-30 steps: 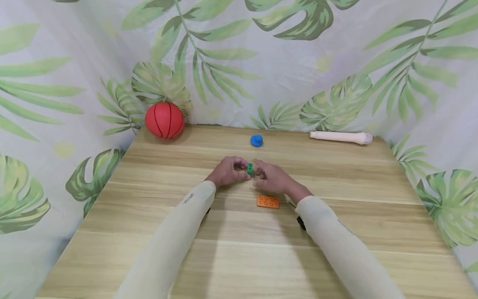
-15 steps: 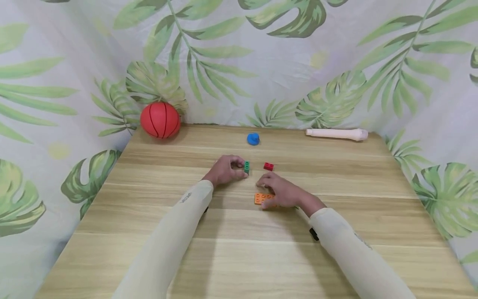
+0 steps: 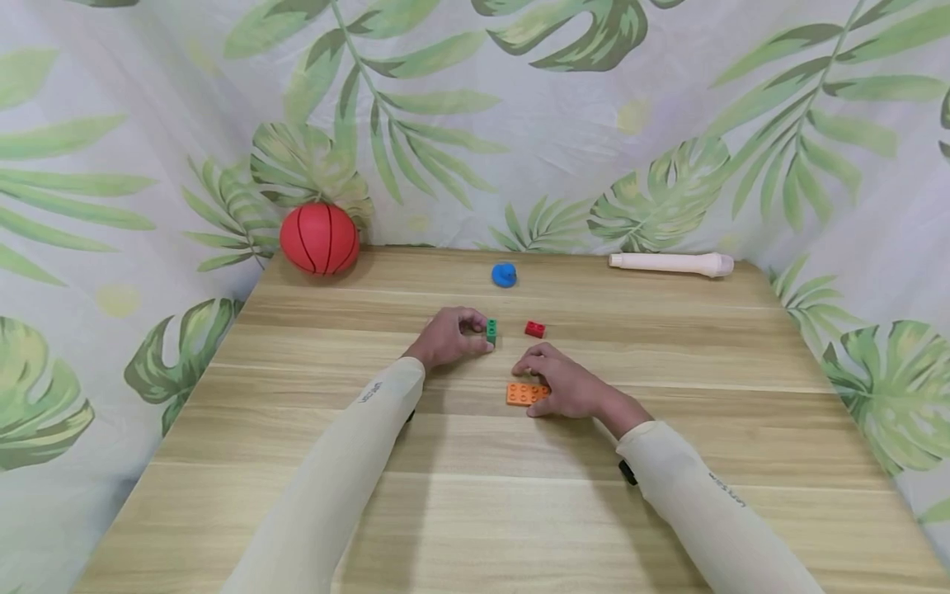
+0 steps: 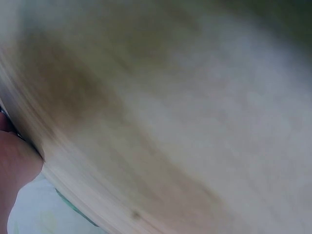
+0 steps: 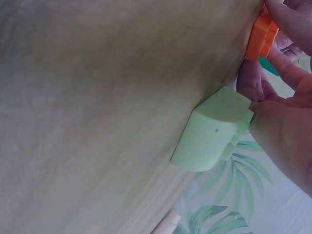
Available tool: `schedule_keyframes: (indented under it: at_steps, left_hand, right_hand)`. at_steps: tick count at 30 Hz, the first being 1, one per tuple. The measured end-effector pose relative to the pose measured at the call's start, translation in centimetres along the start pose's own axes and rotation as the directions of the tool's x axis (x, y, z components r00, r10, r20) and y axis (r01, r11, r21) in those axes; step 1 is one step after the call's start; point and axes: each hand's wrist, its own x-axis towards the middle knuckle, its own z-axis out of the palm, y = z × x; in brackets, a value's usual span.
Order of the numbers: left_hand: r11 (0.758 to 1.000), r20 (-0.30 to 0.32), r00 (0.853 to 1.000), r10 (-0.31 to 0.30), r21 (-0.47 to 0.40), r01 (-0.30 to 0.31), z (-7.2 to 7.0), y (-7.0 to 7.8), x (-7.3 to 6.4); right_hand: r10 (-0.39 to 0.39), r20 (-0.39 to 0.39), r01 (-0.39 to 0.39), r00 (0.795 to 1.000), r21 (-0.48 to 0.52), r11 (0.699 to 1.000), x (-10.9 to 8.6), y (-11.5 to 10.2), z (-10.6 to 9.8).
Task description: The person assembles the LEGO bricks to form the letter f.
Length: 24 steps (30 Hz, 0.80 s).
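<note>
At the middle of the table, my left hand [image 3: 450, 337] pinches a small green toy brick [image 3: 491, 332] between fingertips and thumb. In the left wrist view only a bit of that hand [image 4: 17, 168] shows at the left edge. My right hand [image 3: 566, 385] reaches around an orange studded brick [image 3: 523, 394], thumb at its near side and fingers at its far side. The right wrist view shows the orange brick [image 5: 261, 36] between thumb and fingers. Beside the hand there, a pale green block [image 5: 209, 131] stands on the table. A small red brick [image 3: 535, 329] lies just beyond the right fingers.
Toward the back of the wooden table [image 3: 475, 511] sit a red ball [image 3: 320, 239] at the left, a blue toy duck [image 3: 504, 275] in the middle and a pale pink toy microphone [image 3: 671, 264] at the right. A leaf-patterned curtain [image 3: 438, 124] hangs behind.
My right hand has left the area by the green brick, moving nearer and right onto the orange brick. The red brick now shows on the table. My left hand keeps the green brick.
</note>
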Motion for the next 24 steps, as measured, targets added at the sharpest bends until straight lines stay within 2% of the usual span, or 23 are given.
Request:
schedule_keyframes:
  at_steps: [7,24]
  left_hand:
    - [1.0,-0.004,1.0,0.009,-0.003,-0.009,-0.18,0.1,-0.16]
    - [1.0,-0.001,1.0,0.012,-0.01,-0.012,-0.05,-0.13,0.0]
  right_hand:
    - [0.021,-0.012,-0.021,1.0,0.046,0.999,0.09,-0.06,0.12]
    - [0.046,-0.014,-0.046,0.999,0.003,0.999,0.12,0.1,0.43]
